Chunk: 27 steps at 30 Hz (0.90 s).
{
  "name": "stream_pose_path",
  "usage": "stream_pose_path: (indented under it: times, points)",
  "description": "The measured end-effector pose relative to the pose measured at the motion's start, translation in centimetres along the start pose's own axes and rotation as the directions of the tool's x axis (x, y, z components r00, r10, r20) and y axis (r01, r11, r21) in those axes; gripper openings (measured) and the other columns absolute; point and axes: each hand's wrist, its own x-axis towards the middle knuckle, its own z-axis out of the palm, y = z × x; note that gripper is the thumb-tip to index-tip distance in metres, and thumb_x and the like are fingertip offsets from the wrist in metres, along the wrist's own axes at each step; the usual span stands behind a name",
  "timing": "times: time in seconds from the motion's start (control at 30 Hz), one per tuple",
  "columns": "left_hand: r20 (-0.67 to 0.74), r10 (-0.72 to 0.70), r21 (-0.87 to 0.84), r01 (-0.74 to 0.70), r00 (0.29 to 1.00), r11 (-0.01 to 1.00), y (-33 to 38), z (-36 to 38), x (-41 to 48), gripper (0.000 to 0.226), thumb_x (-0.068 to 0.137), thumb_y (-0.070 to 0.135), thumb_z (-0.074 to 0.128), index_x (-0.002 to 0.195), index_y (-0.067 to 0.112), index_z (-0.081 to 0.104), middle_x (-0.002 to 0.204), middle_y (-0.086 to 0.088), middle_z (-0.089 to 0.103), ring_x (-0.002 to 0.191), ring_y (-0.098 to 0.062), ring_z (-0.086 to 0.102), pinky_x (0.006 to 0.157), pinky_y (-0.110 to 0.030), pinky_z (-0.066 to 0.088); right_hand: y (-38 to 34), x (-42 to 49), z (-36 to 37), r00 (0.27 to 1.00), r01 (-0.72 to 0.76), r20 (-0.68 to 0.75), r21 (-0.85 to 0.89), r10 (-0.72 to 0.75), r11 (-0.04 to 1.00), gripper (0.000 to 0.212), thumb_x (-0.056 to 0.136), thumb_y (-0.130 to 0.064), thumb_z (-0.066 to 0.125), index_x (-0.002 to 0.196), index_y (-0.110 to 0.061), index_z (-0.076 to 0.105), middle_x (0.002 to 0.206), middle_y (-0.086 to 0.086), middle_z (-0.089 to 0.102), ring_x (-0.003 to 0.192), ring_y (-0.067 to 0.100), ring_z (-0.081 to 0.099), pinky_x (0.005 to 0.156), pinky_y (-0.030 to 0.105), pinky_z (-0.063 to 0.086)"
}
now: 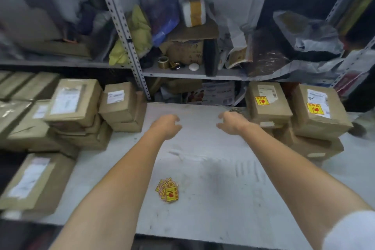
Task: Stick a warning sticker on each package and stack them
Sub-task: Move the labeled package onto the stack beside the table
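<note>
Both arms reach out over a white table (213, 199). My left hand (167, 125) and my right hand (231, 123) hover above its far middle, fingers loosely curled, holding nothing. A small pile of yellow and red warning stickers (168, 190) lies near the front between my forearms. On the left, brown cardboard packages (75, 98) with white labels and no yellow sticker are stacked. On the right, two stacks of packages carry yellow stickers on top: one (265, 100) at the back, another (318, 107) further right.
A metal shelf (190, 73) behind the table holds tape rolls, bags and boxes. Another unstickered package (34, 182) lies at the front left, over the table's edge. More flat boxes fill the far left. A shelf post (129, 46) rises behind the left stack.
</note>
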Motion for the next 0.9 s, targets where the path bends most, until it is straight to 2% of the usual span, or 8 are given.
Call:
stream_pose_path:
  times: [0.23, 0.33, 0.47, 0.73, 0.83, 0.9]
  points:
    - [-0.118, -0.181, 0.041, 0.187, 0.976, 0.981, -6.6, -3.1, -5.4, 0.042, 0.098, 0.038, 0.051, 0.135, 0.018, 0.054, 0.135, -0.009, 0.057, 0.121, -0.030, 0.054, 0.094, -0.036, 0.046, -7.2, 2.2, 1.2, 0.978, 0.208, 0.043, -0.038, -0.206, 0.977, 0.051, 0.101, -0.034, 0.050, 0.146, -0.011, 0.043, 0.146, 0.013, 0.048, 0.130, 0.033, 0.048, 0.105, 0.042, 0.042]
    - [-0.149, -0.254, 0.001, 0.257, 0.956, 0.967, -9.9, -4.2, -7.3, 0.038, 0.097, 0.033, 0.050, 0.132, 0.020, 0.056, 0.129, -0.008, 0.060, 0.114, -0.031, 0.057, 0.089, -0.036, 0.050, -10.5, 3.3, 1.6, 0.963, 0.268, 0.040, -0.056, -0.267, 0.962, 0.049, 0.101, -0.034, 0.050, 0.144, -0.010, 0.045, 0.145, 0.014, 0.049, 0.129, 0.034, 0.048, 0.105, 0.042, 0.042]
    - [-0.193, -0.366, -0.103, 0.352, 0.910, 0.930, -14.3, -5.6, -8.2, 0.038, 0.094, 0.034, 0.051, 0.130, 0.023, 0.058, 0.124, -0.003, 0.064, 0.107, -0.026, 0.060, 0.090, -0.039, 0.053, -15.0, 4.9, 2.0, 0.951, 0.308, 0.051, -0.067, -0.305, 0.949, 0.048, 0.101, -0.035, 0.050, 0.143, -0.011, 0.046, 0.144, 0.014, 0.049, 0.130, 0.033, 0.047, 0.102, 0.039, 0.040]
    - [-0.221, -0.395, -0.187, 0.359, 0.892, 0.914, -21.5, -5.8, -4.0, 0.047, 0.097, 0.034, 0.051, 0.141, 0.018, 0.047, 0.133, -0.007, 0.059, 0.118, -0.029, 0.057, 0.095, -0.042, 0.050, -23.5, 10.6, 3.1, 0.957, 0.283, 0.054, 0.020, -0.283, 0.959, 0.048, 0.100, -0.033, 0.052, 0.142, -0.011, 0.047, 0.141, 0.013, 0.054, 0.129, 0.032, 0.049, 0.106, 0.040, 0.043]
    - [-0.206, -0.432, -0.313, 0.359, 0.878, 0.879, -22.6, -5.3, -1.1, 0.052, 0.098, 0.034, 0.051, 0.145, 0.015, 0.040, 0.135, -0.011, 0.056, 0.114, -0.033, 0.058, 0.093, -0.044, 0.051, -26.4, 12.8, 3.4, 0.971, 0.237, 0.016, 0.112, -0.241, 0.965, 0.044, 0.100, -0.030, 0.053, 0.140, -0.012, 0.050, 0.138, 0.012, 0.055, 0.126, 0.032, 0.052, 0.103, 0.040, 0.044]
    - [-0.214, -0.445, -0.375, 0.347, 0.870, 0.859, -23.0, -4.7, 0.7, 0.059, 0.098, 0.033, 0.052, 0.150, 0.013, 0.032, 0.145, -0.011, 0.047, 0.126, -0.032, 0.051, 0.101, -0.043, 0.046, -27.9, 14.5, 3.7, 0.978, 0.208, -0.009, 0.174, -0.210, 0.963, 0.043, 0.099, -0.031, 0.054, 0.137, -0.013, 0.052, 0.135, 0.012, 0.057, 0.122, 0.032, 0.054, 0.099, 0.039, 0.045]
